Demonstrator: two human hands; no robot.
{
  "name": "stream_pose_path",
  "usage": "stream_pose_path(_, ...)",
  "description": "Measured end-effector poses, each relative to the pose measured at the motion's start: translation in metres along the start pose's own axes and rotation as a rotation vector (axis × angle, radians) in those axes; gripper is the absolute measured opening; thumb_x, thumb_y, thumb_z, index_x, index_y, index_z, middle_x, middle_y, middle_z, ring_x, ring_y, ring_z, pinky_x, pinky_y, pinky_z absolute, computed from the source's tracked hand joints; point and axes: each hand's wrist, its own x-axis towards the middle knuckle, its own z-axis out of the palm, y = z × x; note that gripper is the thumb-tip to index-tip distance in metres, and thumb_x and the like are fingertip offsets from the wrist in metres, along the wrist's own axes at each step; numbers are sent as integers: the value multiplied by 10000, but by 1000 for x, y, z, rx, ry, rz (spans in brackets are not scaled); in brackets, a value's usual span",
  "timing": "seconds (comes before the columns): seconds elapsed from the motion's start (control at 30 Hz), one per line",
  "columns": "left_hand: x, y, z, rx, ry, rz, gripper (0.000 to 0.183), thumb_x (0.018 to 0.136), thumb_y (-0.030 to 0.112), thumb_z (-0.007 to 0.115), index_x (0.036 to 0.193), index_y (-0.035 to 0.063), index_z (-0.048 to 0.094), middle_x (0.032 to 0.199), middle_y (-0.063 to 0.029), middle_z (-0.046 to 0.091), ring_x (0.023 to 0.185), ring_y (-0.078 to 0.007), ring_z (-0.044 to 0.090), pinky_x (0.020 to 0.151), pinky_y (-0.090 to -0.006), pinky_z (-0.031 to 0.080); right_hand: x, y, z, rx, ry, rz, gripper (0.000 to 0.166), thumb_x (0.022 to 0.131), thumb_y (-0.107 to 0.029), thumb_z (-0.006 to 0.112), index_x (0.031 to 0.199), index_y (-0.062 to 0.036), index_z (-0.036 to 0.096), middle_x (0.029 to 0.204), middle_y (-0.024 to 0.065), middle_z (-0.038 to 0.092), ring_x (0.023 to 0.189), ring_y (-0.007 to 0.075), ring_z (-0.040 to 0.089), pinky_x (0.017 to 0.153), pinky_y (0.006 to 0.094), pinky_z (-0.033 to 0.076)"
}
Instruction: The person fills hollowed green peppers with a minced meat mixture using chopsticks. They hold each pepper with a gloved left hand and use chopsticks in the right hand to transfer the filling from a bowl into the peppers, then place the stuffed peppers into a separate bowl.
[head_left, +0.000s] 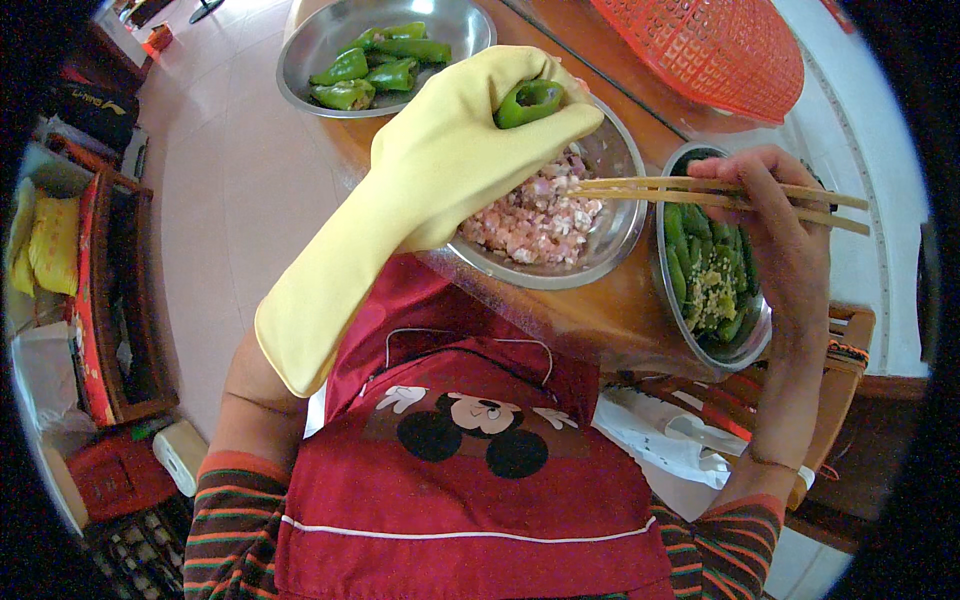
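My left hand (465, 142), in a pale yellow rubber glove, grips a hollowed green pepper (529, 103) with its cut opening facing up. Under the glove stands a steel bowl (600, 270) of minced meat (532, 225), partly covered by the hand. My bare right hand (780, 202) holds a pair of wooden chopsticks (667, 191), their tips at the meat. Below the right hand, an oval steel bowl (724, 358) contains green peppers (694, 232) and a heap of pale seeds and cores (711, 296).
At the back left, a steel bowl (465, 30) holds several green peppers (375, 67). A red plastic basket (705, 52) lies beyond the wooden table (600, 322). Left of the tiled floor (210, 195) stands a wooden cabinet (139, 300) with packages. White plastic bags (660, 435) sit below the table edge.
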Motion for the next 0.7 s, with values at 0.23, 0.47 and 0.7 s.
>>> stream_pose_path(0.23, 1, -4, 2, -6, 14, 22, 220, 896, 229, 732, 986, 31, 703, 902, -6, 685, 833, -82, 616, 777, -253, 504, 20, 24, 22, 77, -151, 59, 240, 995, -220, 609, 1006, 16, 655, 1004, 149, 729, 926, 176, 707, 786, 258, 581)
stream_pose_path(0.47, 0, -2, 2, 2, 32, 0, 224, 893, 236, 732, 968, 26, 705, 918, -14, 691, 851, -88, 624, 809, -256, 505, 12, 24, 10, 165, -84, 60, 256, 1006, -251, 593, 1011, 0, 644, 1012, 165, 726, 937, 200, 714, 774, 263, 584)
stream_pose_path(0.7, 1, -4, 1, -90, -38, -19, 207, 876, 205, 754, 982, 35, 701, 959, -24, 695, 884, -90, 631, 848, -259, 501, -4, 3, -29, 197, -9, -14, 271, 1028, -284, 553, 1036, -25, 630, 1069, 185, 711, 942, 209, 710, 785, 282, 591)
